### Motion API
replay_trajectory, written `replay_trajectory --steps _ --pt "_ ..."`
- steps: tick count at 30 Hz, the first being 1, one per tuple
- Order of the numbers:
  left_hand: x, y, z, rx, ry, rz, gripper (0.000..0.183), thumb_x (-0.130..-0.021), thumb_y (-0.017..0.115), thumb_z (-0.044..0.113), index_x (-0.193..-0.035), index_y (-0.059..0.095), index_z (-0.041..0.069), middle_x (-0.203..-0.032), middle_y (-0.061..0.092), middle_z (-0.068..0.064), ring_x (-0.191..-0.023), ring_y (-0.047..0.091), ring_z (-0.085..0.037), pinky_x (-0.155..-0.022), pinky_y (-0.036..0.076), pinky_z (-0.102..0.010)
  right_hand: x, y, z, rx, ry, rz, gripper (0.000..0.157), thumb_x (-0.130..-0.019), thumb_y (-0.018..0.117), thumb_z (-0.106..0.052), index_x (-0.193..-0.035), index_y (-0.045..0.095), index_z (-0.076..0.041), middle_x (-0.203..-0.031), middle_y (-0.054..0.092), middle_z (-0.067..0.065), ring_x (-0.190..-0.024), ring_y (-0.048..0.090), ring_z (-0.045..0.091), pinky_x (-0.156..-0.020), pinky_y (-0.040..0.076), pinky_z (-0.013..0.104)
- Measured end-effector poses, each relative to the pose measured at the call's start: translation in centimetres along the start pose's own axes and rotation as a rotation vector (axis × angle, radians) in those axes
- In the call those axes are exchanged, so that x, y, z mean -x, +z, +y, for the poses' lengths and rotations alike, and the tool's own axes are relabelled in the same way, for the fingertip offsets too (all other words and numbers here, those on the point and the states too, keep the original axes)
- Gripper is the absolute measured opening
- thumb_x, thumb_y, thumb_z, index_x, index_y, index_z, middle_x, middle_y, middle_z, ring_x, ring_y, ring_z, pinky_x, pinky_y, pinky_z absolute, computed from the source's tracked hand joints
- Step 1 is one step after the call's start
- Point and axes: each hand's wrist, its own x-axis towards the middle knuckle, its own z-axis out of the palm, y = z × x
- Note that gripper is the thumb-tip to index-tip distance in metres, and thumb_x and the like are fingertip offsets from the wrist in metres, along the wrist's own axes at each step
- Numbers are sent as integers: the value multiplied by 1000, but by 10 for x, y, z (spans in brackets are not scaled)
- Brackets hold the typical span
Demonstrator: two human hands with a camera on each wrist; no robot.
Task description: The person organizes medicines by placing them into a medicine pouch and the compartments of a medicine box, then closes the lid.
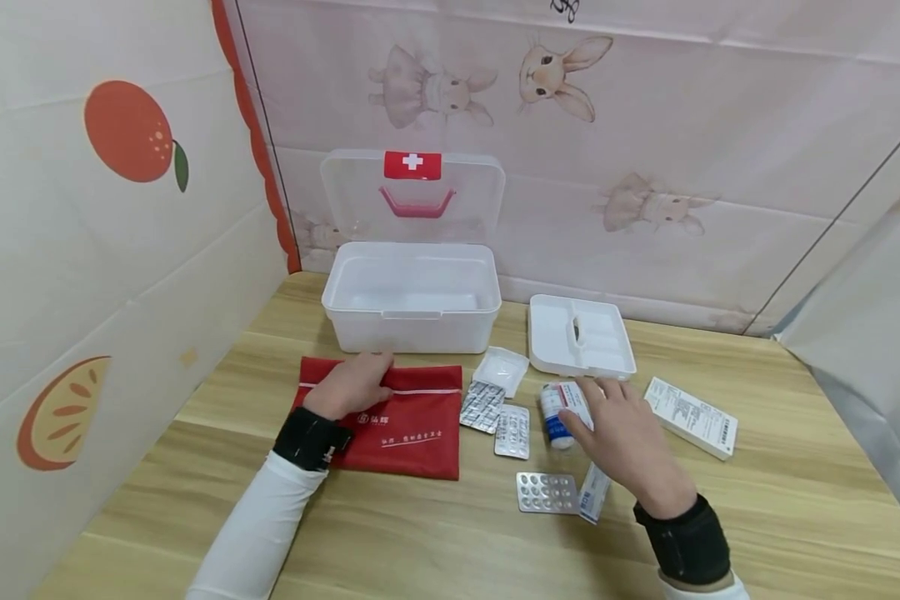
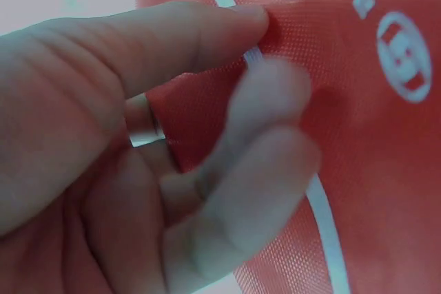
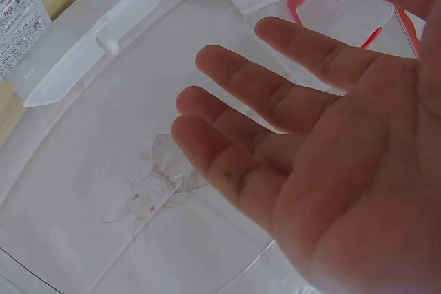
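A red zippered pouch [image 1: 420, 429] with white print lies flat on the table. My left hand [image 1: 351, 385] is over its upper left part, and in the left wrist view the thumb tip [image 2: 248, 24] is at the white zip line while the other fingers bend loosely beside it. A white and blue pill bottle [image 1: 555, 427] lies on its side, partly hidden by my right hand [image 1: 618, 429]. That hand hovers over the bottle; in the right wrist view its fingers [image 3: 269, 94] are extended and apart, with nothing between them.
Behind the pouch stands a white medicine box [image 1: 412, 329] with its lid [image 1: 352, 196] up. A divided tray [image 1: 615, 350] is to its right. Blister packs [image 1: 512, 433] [image 1: 547, 493], a clear packet [image 1: 501, 368], a narrow carton [image 1: 594, 492] and a white carton [image 1: 692, 417] lie around the bottle.
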Motion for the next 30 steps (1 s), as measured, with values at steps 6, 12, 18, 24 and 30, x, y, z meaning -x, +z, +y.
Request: replay_trajectory --steps 6,12,18,24,30 --pt "4 -5 3 33 27 15 29 -88 76 17 -107 55 10 -88 59 -5 -78 58 -20 -73 53 -33 0 0 -1 -7 -9 -10 57 -96 65 -31 -136 52 6 -130 56 29 -123 50 47 -101 40 59" --pt "7 -7 9 45 95 92 24 -89 72 15 -106 56 11 -89 61 -4 -77 58 -18 -76 54 -34 -4 8 -12 -74 -42 -1 53 -95 67 -29 -135 55 4 -127 59 26 -117 56 44 -95 47 57" --pt "13 -14 20 53 156 141 23 -88 73 14 -104 57 12 -88 62 -2 -75 58 -15 -75 55 -32 -8 26 -34 -227 -122 -44 51 -94 69 -26 -136 54 -2 -124 63 18 -106 65 33 -86 55 47" --pt "25 -25 36 106 208 133 23 -88 73 14 -104 57 11 -88 63 -1 -73 59 -13 -74 56 -30 -8 35 -50 -406 -106 -119 66 -94 69 -24 -150 38 -9 -133 59 15 -106 65 27 -83 56 40" --pt "39 -33 49 152 292 104 18 -89 72 14 -103 59 13 -92 65 0 -78 60 -12 -77 56 -30 -6 35 -59 -684 -142 -179 79 -95 68 -17 -157 21 -13 -132 59 8 -98 64 21 -77 55 30"
